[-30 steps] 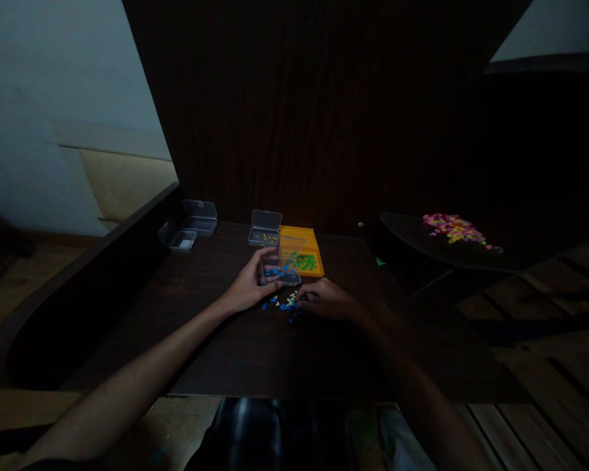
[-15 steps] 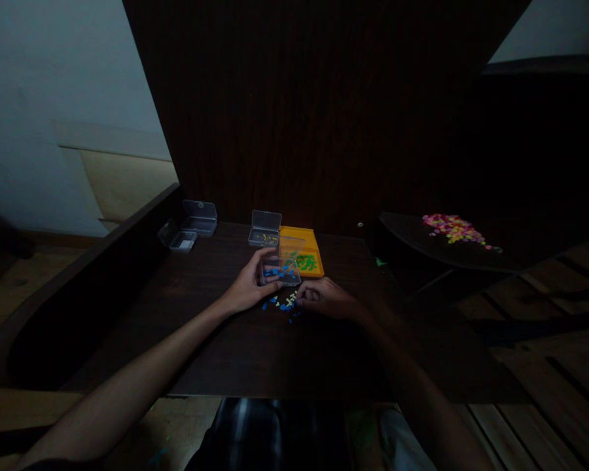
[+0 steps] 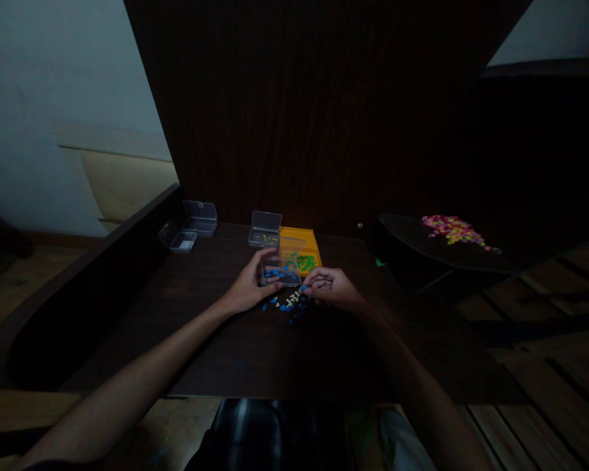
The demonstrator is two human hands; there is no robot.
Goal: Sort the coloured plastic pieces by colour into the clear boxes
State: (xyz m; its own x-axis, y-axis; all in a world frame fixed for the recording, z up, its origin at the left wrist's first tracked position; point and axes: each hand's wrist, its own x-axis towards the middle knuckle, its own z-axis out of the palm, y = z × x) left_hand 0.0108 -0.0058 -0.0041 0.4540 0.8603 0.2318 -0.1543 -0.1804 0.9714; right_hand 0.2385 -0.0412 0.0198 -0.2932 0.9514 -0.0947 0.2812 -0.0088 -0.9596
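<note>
A clear plastic box (image 3: pixel 294 281) with its lid up and several blue pieces inside is gripped by my left hand (image 3: pixel 248 284). To its right, my right hand (image 3: pixel 334 288) pinches a small blue piece (image 3: pixel 303 288) between thumb and fingertips, just above the tabletop. Below the box lies a loose pile of pale yellow pieces (image 3: pixel 290 300) and blue pieces (image 3: pixel 285 308). Just behind the hands stands an open orange case (image 3: pixel 299 233) holding many green pieces (image 3: pixel 307 263).
Another open clear box (image 3: pixel 265 230) with yellow pieces stands behind my left hand. Two more open clear boxes (image 3: pixel 200 226) (image 3: pixel 183 246) are at the back left. A pink and yellow heap (image 3: pixel 454 230) lies on a dark ledge (image 3: pixel 407 237) at right. A raised side panel (image 3: pixel 78 288) borders the desk's left.
My right hand has risen slightly and moved a little right and away from the pile, with a blue piece now showing at its fingertips. My left hand and the clear box stay put.
</note>
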